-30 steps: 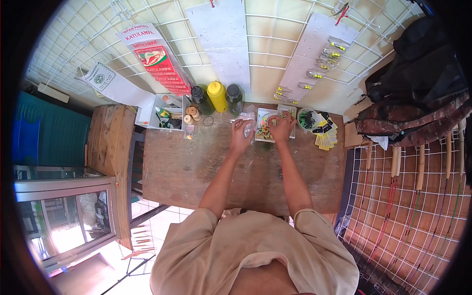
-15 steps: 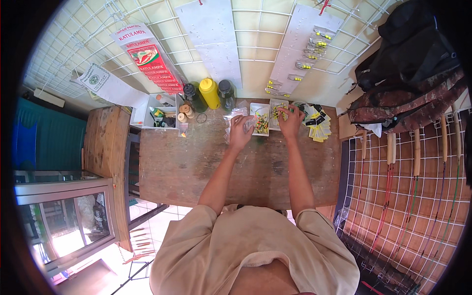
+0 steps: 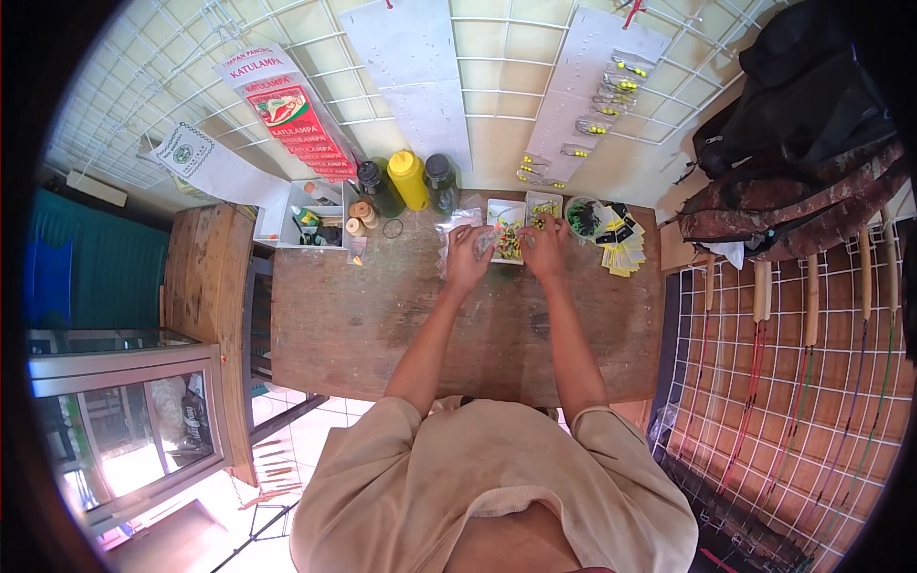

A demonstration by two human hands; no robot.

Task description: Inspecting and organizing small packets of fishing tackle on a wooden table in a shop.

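My left hand (image 3: 466, 261) is closed around a small clear plastic bag (image 3: 483, 241), just left of a white tray (image 3: 505, 204) filled with small red, green and yellow pieces. My right hand (image 3: 543, 252) hovers at the near end of a second white tray (image 3: 544, 197) that holds yellow-green pieces. Its fingertips are drawn together toward the first tray; whatever they pinch is too small to name. Beneath and behind my left hand lie more clear plastic bags (image 3: 465, 212) on the wooden table (image 3: 382, 315).
Right of the trays are a round tub (image 3: 583, 218) of dark green bits and fanned yellow-black cards (image 3: 623, 250). Along the back stand a yellow bottle (image 3: 408, 181) and two dark bottles. A white box (image 3: 330, 196) and thread spools (image 3: 359, 218) sit farther left. A backpack (image 3: 793, 143) hangs at right.
My right hand has come out of the second tray, moving left and slightly nearer, toward the first tray and the bag. The round tub is more exposed. My left hand stays nearly still.
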